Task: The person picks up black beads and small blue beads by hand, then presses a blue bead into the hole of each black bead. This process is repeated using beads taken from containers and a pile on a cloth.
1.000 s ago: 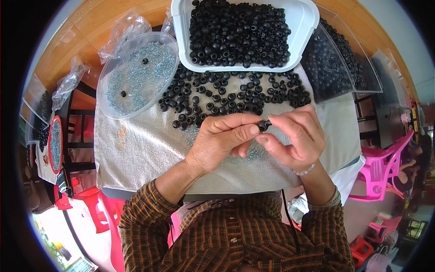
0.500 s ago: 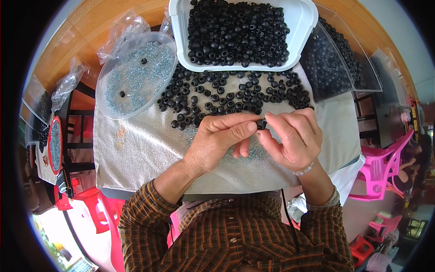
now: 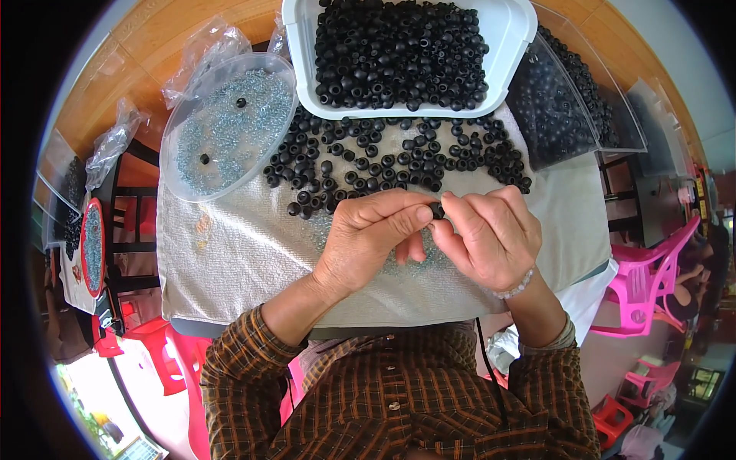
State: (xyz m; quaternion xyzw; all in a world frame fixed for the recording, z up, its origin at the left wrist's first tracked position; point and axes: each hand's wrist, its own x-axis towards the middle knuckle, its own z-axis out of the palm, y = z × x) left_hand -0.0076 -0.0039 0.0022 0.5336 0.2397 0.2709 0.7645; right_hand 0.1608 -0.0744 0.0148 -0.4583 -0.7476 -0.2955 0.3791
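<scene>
Above the near part of the towel, my left hand (image 3: 366, 236) pinches a round black bead (image 3: 438, 210) with a hole between thumb and forefinger. My right hand (image 3: 494, 236) meets it from the other side, thumb and forefinger closed at the bead; whether they also hold a tiny piece is hidden. Just beyond my fingers, loose black beads (image 3: 387, 162) are scattered over the towel. Tiny clear bluish pieces (image 3: 418, 264) lie under and between my hands.
A white tub (image 3: 523, 31) full of black beads stands at the back. Left of it, a clear round tray (image 3: 178, 180) holds bluish pieces and two black beads. To the right is a clear bin (image 3: 563, 100) of black beads. A beige towel (image 3: 230, 268) covers the table; pink chairs (image 3: 644, 276) stand beyond.
Both hands have shifted very slightly left with the bead. My right fingers have turned a little and sit closer around it.
</scene>
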